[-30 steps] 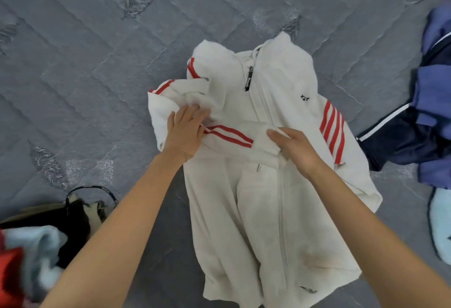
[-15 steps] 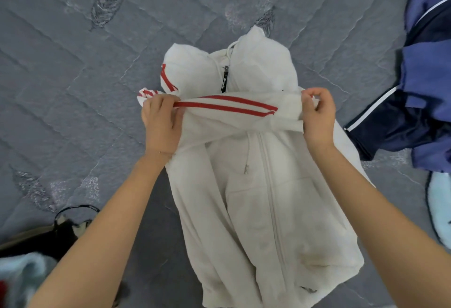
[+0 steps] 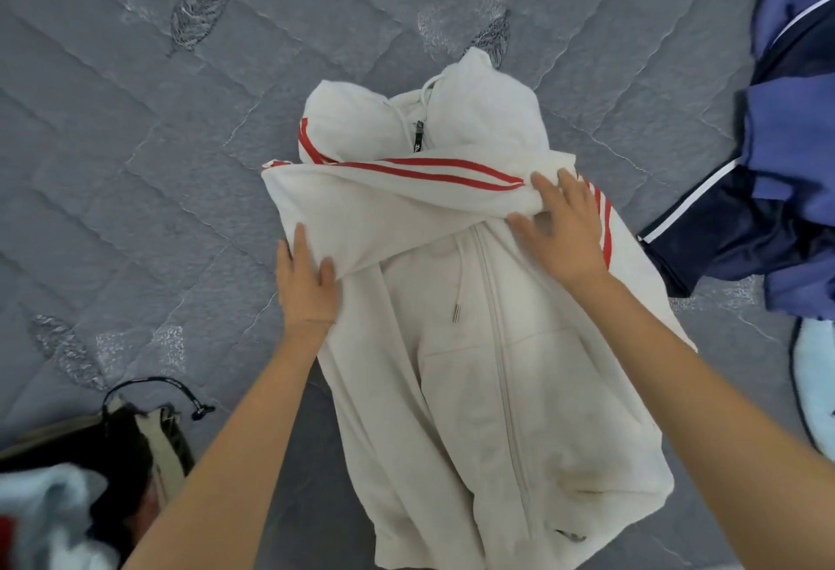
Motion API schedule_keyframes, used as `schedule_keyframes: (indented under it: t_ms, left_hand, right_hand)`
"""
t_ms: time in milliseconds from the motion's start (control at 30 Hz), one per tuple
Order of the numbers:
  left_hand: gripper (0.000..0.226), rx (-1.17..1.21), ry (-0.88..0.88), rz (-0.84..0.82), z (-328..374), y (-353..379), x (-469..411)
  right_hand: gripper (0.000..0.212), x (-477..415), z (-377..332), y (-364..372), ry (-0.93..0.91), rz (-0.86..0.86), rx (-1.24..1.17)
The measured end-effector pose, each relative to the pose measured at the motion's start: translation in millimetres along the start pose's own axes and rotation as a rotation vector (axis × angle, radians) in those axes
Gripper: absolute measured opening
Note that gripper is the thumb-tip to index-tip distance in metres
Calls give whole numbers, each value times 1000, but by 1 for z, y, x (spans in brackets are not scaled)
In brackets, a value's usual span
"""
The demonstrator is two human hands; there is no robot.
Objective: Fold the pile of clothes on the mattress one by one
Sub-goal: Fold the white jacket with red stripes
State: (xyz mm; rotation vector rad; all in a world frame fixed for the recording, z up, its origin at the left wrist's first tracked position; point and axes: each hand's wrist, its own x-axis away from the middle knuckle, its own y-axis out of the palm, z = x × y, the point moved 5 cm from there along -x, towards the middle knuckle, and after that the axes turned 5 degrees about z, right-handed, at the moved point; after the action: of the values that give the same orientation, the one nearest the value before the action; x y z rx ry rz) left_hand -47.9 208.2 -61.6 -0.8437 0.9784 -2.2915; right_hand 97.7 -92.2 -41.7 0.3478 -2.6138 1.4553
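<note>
Head view: looks down on a grey quilted mattress (image 3: 135, 163) with both bare forearms reaching in from the bottom edge.
Hoodie (image 3: 497, 389): white, lying front up in the middle of the mattress, hood (image 3: 488, 113) at the far end, hem nearest the person.
Zip (image 3: 501, 366): closed, running down the middle of the chest; a drawstring (image 3: 456, 313) hangs just left of it.
Sleeve (image 3: 384, 203): one sleeve with red stripes is folded straight across the chest, below the hood, from the hoodie's left edge to its right.
Left hand (image 3: 305, 289): lies flat at the hoodie's left edge, fingers straight, touching the lower edge of the folded sleeve; it grips nothing.
Right hand (image 3: 565, 230): fingers spread and straight, pressing the sleeve end down on the right side of the chest, beside the red stripes of the other shoulder.
Pile (image 3: 777, 190): navy and blue clothes bunched at the right edge, touching the hoodie's right side.
Pale cloth (image 3: 818, 389): light blue piece below the pile, cut off by the frame.
Bag (image 3: 135, 447): dark, with a black cord loop, at lower left, apart from the hoodie.
Fleece (image 3: 40, 511): light blue, blurred, in the bottom left corner against the bag.
</note>
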Motion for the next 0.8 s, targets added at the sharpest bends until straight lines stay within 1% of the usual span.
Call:
schedule_keyframes:
  t_ms: [67,100,167,200,233,300,333,367,400,467,533,667,733,800]
  left_hand:
    - [59,-81,14,-103,-11,7,5]
    - [59,-126,43,-116,-15,7,7]
    - [59,-136,89,-81,-16,5,6]
    - [61,-81,84,-58,-16,2,5]
    - [64,32,44,-37,-17,0,3]
    - [62,314,-157,36,-22,-5,-1]
    - [52,394,-270,84,-26,-7,-1]
    - [38,410,-344,135,-30,-9,0]
    - [26,392,-366,182,-32,-12,1]
    - [17,364,-322,247,-33,-18,4]
    - [18,297,-245,248,-28,-21,8]
    - [55,-7,34,228,-6,-20,7]
    - [61,-82,129,184,9,-17,3]
    - [62,-153,218,129,20,-9,-1]
  right_hand:
    - [52,5,6,10,36,-31,74]
    - [44,5,7,10,21,2,86]
    - [27,2,2,-1,-87,123,108]
    - [20,-1,-2,-8,-141,170,110]
    - [21,-5,-6,-15,-172,203,103]
    - [30,-14,-12,-26,-163,234,22]
    - [31,-20,-14,-30,-136,247,-43]
    - [29,-24,-16,-32,-118,261,-80]
    - [26,-28,-19,-33,-115,277,-65]
    - [20,-34,-25,-33,-142,298,23]
    - [22,-38,-30,-32,-143,294,39]
    - [31,-45,-29,-35,-50,276,-38]
    - [45,-50,-26,-35,32,228,-91]
    - [55,-55,-17,-32,140,133,-150]
